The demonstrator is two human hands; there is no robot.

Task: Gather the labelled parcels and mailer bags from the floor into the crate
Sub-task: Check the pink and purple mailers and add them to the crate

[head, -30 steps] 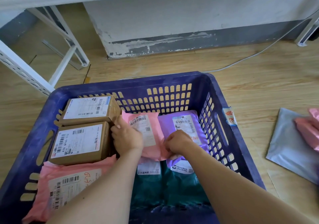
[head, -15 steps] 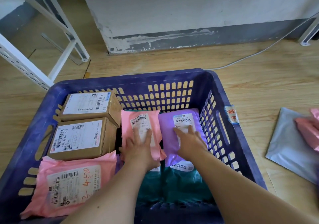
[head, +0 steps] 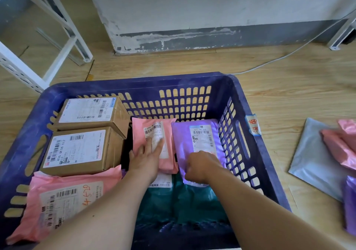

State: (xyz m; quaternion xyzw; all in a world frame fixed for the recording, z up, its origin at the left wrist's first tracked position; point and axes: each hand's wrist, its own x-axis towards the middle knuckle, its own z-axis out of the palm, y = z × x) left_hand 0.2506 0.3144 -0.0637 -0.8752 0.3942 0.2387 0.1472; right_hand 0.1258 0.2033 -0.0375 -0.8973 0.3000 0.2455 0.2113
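Our right hand [head: 200, 165], flat a moment ago, now curls over the near end of the purple mailer [head: 200, 140]; pinching or pressing, we cannot tell. Left hand [head: 148, 159] lies spread on the pink mailer [head: 140, 132] beside it, both in the crate [head: 134, 84]. A tug could ruck the purple one up. More bags [head: 339, 144] wait on the floor [head: 269, 95].

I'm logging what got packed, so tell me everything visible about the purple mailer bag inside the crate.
The purple mailer bag is glossy, puffy plastic with a white shipping label bearing barcodes, face up. It lies flat in the blue crate, at the far right, beside the slotted right wall. A pink mailer bag lies alongside its left edge; its near end overlaps a teal bag. The right hand rests on its near part, fingers curled; whether it pinches the plastic is unclear.
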